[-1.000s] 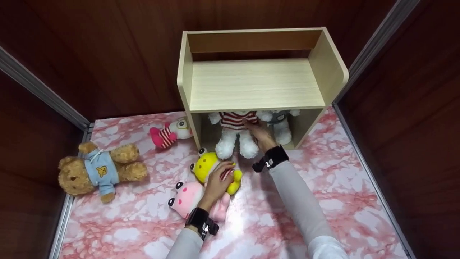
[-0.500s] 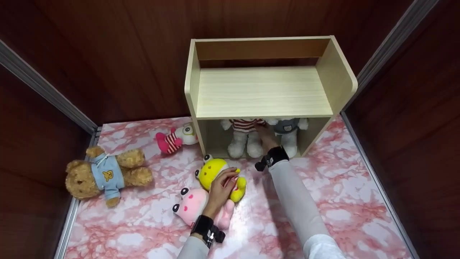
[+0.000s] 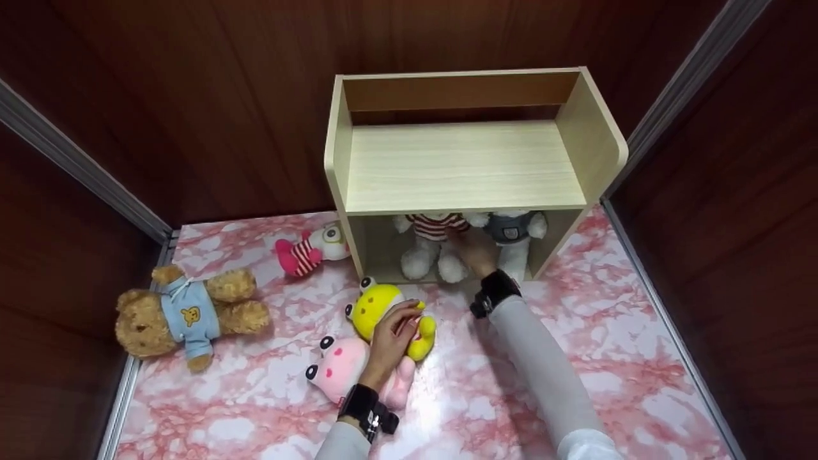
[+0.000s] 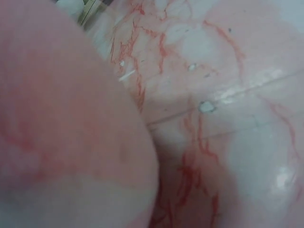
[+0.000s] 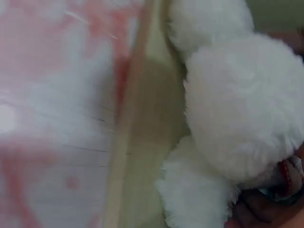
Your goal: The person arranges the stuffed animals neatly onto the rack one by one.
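Note:
In the head view my left hand (image 3: 388,342) holds the yellow frog plush (image 3: 372,308) round its body on the floor. A pink frog plush (image 3: 340,370) lies under that wrist. My right hand (image 3: 476,252), blurred, reaches into the shelf's lower compartment. It holds the side of a white plush in a red-striped shirt (image 3: 429,227), with some fingers hidden. Right beside sits another white plush in a grey top (image 3: 508,230). Both heads are hidden by the upper board. White fur (image 5: 244,104) fills the right wrist view, with striped cloth between fingers (image 5: 259,209).
The two-tier wooden shelf (image 3: 466,169) stands near the back wall. A brown teddy bear (image 3: 192,313) in a blue hoodie lies at the left. A pink-and-white plush (image 3: 303,255) lies against the shelf's left side. Pink marbled flooring (image 3: 613,358) spreads around.
The striped-shirt plush has gone deeper into the lower compartment and sits beside the grey-topped one. My right wrist has since shifted slightly right. The left hand stays on the yellow frog plush.

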The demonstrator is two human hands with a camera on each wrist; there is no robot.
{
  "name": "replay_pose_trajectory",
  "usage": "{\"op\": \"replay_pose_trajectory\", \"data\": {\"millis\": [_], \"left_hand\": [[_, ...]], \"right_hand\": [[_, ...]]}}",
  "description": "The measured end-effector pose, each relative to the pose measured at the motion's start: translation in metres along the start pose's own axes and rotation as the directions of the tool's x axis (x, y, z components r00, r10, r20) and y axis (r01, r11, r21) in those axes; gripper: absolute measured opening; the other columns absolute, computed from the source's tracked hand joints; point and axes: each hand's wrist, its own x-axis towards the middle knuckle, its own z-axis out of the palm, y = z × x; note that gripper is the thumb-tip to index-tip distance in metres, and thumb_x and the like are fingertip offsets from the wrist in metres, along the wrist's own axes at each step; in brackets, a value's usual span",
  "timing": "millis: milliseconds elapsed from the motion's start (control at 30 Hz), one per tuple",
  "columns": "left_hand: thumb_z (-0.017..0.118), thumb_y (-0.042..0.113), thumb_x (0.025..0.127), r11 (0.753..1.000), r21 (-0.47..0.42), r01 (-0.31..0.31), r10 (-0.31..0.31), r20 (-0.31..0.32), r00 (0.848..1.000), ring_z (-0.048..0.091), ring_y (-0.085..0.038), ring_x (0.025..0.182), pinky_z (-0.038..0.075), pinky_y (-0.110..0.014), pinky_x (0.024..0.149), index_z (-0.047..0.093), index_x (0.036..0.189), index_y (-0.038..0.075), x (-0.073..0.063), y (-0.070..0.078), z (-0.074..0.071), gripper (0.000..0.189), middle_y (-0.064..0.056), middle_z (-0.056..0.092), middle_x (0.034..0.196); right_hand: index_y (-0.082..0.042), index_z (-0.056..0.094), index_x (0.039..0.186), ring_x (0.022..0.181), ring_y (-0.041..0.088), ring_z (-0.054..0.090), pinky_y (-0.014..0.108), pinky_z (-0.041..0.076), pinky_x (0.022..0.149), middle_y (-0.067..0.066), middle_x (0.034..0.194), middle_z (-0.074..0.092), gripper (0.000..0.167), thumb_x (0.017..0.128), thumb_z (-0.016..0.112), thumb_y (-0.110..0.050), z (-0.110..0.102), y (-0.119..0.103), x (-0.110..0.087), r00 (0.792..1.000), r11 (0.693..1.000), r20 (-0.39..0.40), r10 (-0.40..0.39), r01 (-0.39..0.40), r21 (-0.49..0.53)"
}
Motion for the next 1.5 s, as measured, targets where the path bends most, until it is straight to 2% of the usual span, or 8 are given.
{"op": "replay_pose_trajectory", "data": {"millis": [133, 267, 667, 867, 1067, 1200, 1333, 1500], "left_hand": [[0.059, -0.018, 0.094, 1.000, 0.017, 0.005, -0.005, -0.009, 1.000, 0.057, -0.046, 0.127, 0.047, -0.035, 0.109, 0.070, 0.111, -0.013, -0.001, 0.002, -0.003, 0.020, -0.033, 0.060, 0.133], [0.059, -0.017, 0.094, 0.999, 0.034, 0.007, -0.006, -0.021, 1.000, 0.057, -0.045, 0.127, 0.046, -0.032, 0.109, 0.070, 0.111, -0.015, 0.000, 0.003, -0.005, 0.020, -0.033, 0.061, 0.132], [0.059, -0.019, 0.091, 0.997, 0.055, -0.052, 0.053, -0.012, 0.999, 0.058, -0.046, 0.126, 0.047, -0.034, 0.110, 0.069, 0.110, -0.015, 0.001, -0.005, -0.005, 0.022, -0.032, 0.062, 0.131], [0.059, -0.020, 0.091, 0.999, 0.031, -0.037, 0.037, -0.007, 0.999, 0.057, -0.048, 0.125, 0.047, -0.037, 0.109, 0.070, 0.110, -0.012, 0.002, 0.002, -0.005, 0.023, -0.035, 0.060, 0.131], [0.059, -0.019, 0.092, 0.999, 0.027, -0.024, 0.024, -0.015, 1.000, 0.057, -0.048, 0.126, 0.047, -0.037, 0.110, 0.071, 0.111, -0.010, 0.002, 0.001, -0.004, 0.024, -0.035, 0.060, 0.132], [0.060, -0.018, 0.092, 0.998, 0.050, -0.029, 0.029, 0.000, 1.000, 0.057, -0.047, 0.126, 0.047, -0.036, 0.109, 0.070, 0.111, -0.014, 0.001, 0.002, -0.003, 0.022, -0.034, 0.061, 0.132], [0.060, -0.019, 0.091, 0.997, 0.065, -0.044, 0.044, -0.008, 0.999, 0.058, -0.048, 0.124, 0.048, -0.035, 0.108, 0.071, 0.110, -0.013, 0.000, 0.003, -0.001, 0.022, -0.034, 0.062, 0.130], [0.059, -0.020, 0.092, 0.999, 0.023, -0.042, 0.042, -0.006, 0.999, 0.057, -0.049, 0.125, 0.047, -0.039, 0.109, 0.069, 0.110, -0.015, -0.001, 0.000, 0.003, 0.022, -0.036, 0.060, 0.131]], "right_hand": [[0.008, 0.048, 0.142, 0.097, 0.043, 0.069, 0.054, 0.057, 0.081, 0.030, 0.110, 0.070, 0.077, 0.095, 0.069, -0.050, 0.001, 0.007, -0.020, 0.997, 0.991, 0.061, -0.039, 0.046, -0.124], [0.007, 0.011, 0.162, 0.143, 0.049, 0.039, 0.062, 0.029, 0.119, 0.036, 0.158, 0.033, 0.117, 0.090, 0.065, -0.068, -0.002, 0.016, -0.029, 0.975, 0.943, 0.197, -0.099, 0.155, -0.294], [0.000, 0.034, 0.159, 0.152, 0.038, 0.028, 0.059, 0.021, 0.122, 0.021, 0.164, 0.033, 0.096, 0.100, 0.031, -0.076, -0.021, 0.047, -0.022, 0.927, 0.872, 0.343, -0.153, 0.290, -0.395], [0.003, 0.067, 0.118, 0.107, 0.043, 0.064, 0.060, 0.051, 0.092, 0.025, 0.115, 0.067, 0.055, 0.099, 0.064, -0.048, -0.011, 0.031, -0.031, 0.938, 0.840, 0.052, -0.344, 0.332, -0.428], [0.002, 0.066, 0.093, 0.071, 0.041, 0.064, 0.053, 0.051, 0.050, 0.021, 0.082, 0.066, 0.051, 0.079, 0.087, -0.042, 0.017, 0.005, -0.041, 0.760, 0.720, -0.299, -0.577, 0.301, -0.625], [0.008, 0.063, 0.112, 0.063, 0.039, 0.064, 0.052, 0.053, 0.046, 0.026, 0.091, 0.067, 0.066, 0.079, 0.085, -0.045, 0.025, -0.003, -0.047, 0.852, 0.728, -0.214, -0.478, 0.247, -0.639], [0.012, 0.046, 0.137, 0.076, 0.047, 0.065, 0.059, 0.056, 0.057, 0.036, 0.111, 0.062, 0.073, 0.087, 0.081, -0.027, 0.026, -0.003, -0.046, 0.962, 0.827, -0.076, -0.262, 0.184, -0.531], [0.012, 0.042, 0.139, 0.088, 0.055, 0.064, 0.064, 0.054, 0.069, 0.039, 0.111, 0.061, 0.064, 0.088, 0.074, -0.010, 0.024, 0.004, -0.035, 0.981, 0.939, -0.121, -0.149, 0.102, -0.329]]}}
